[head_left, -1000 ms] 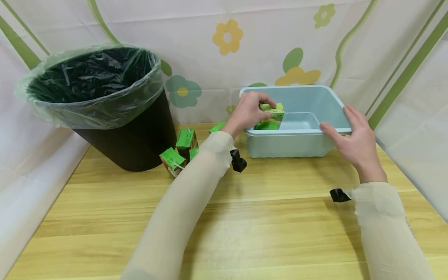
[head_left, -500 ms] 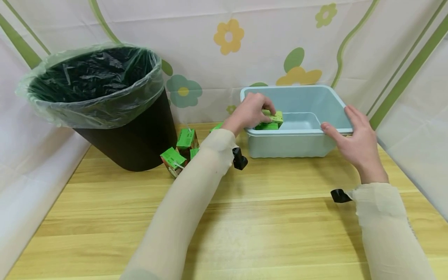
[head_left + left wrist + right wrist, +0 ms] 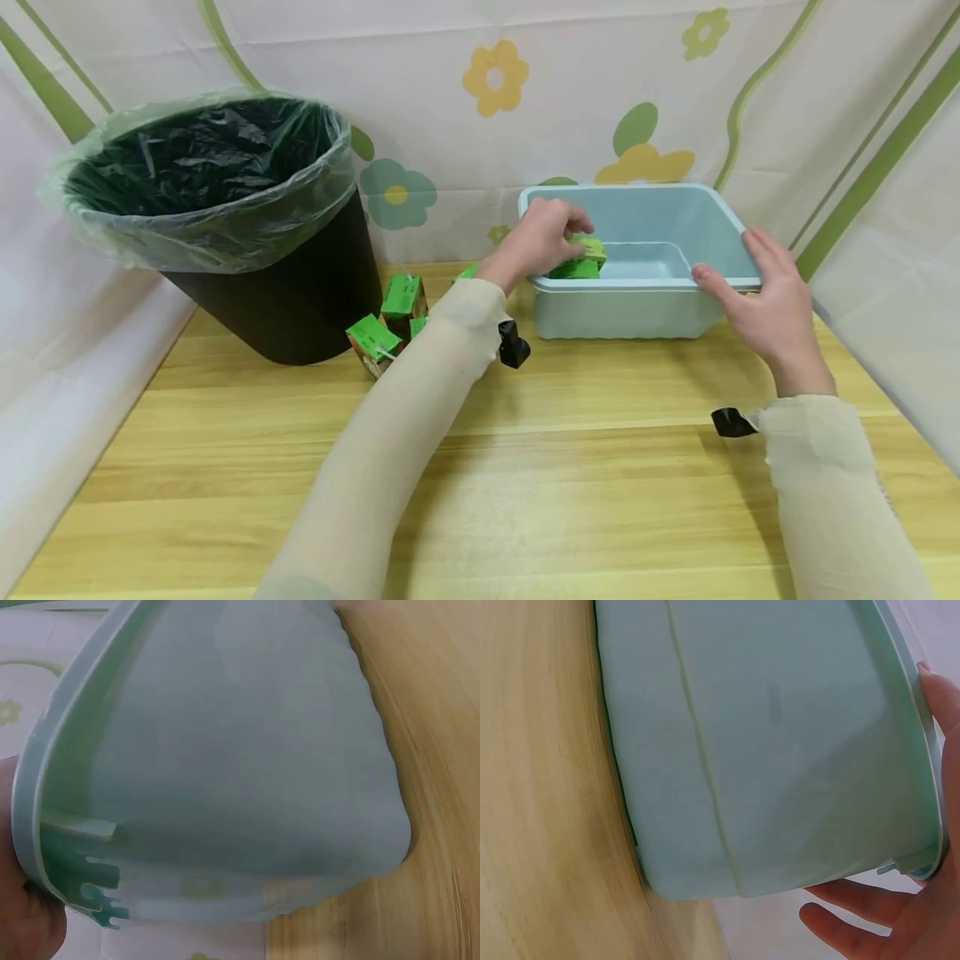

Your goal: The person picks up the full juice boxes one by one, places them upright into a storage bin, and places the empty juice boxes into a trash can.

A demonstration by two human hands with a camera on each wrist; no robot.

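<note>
A: What could go wrong at the pale blue, rounded plastic tub (image 3: 622,314)?

B: The left hand (image 3: 543,237) reaches over its left rim, fingers curled at a small green cardboard drink carton (image 3: 596,247) in its near-left part. The frames cannot tell whether that hand grips it or only touches it. A loose pinch could let the box tip; a low wrist could snag the rim and drag the tub.

A: And the right hand (image 3: 776,312)?

B: It clasps the tub's near-right corner, thumb over the near rim, fingers along the right side. If that hold slackened, a push from the left might slide the tub across the smooth, wood-grained bench (image 3: 540,508).

A: Any trouble outside the tub?

B: Left of it, green-topped boxy cartons (image 3: 403,297) stand close together, at least one with a white straw. The left forearm passes over them, so a low sleeve could knock one down. Straws might leak if any juice remains.

A: And the materials?

B: The tub has smooth walls and a lipped rim; the cartons are stiff, square-edged board. Farther left, a matte black, tapering bin (image 3: 300,300) wears a crinkled, translucent green plastic liner (image 3: 240,237).
</note>
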